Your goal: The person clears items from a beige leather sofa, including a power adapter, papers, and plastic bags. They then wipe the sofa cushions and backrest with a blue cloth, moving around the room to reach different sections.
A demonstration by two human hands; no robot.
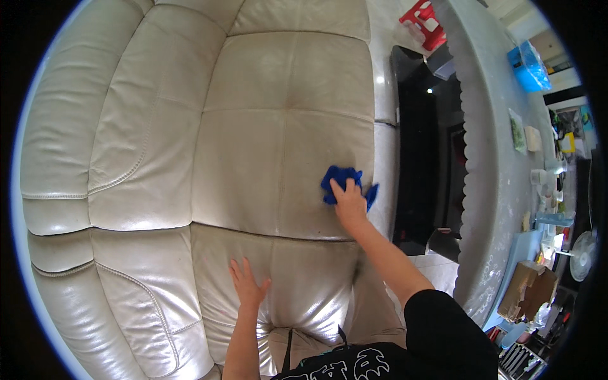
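Note:
A beige leather sofa [242, 156] with stitched seat cushions fills the left and middle of the view. Bunched under my right hand [351, 202] is a blue cloth [339, 178], pressed on the seat cushion near its front edge. One corner of the cloth sticks out past that edge. My left hand [248, 284] rests with fingers spread on the nearer seat cushion, holding nothing. A dark gap runs between the two cushions, just ahead of my left hand.
Right of the sofa stands a table with a scalloped-edge cover [489, 142] and a glossy black surface [422, 156] beneath. On it are a blue package [528, 66] and a torn cardboard box [527, 289]. A red plastic stool [425, 23] stands farther off; a white fan [582, 256] is at far right.

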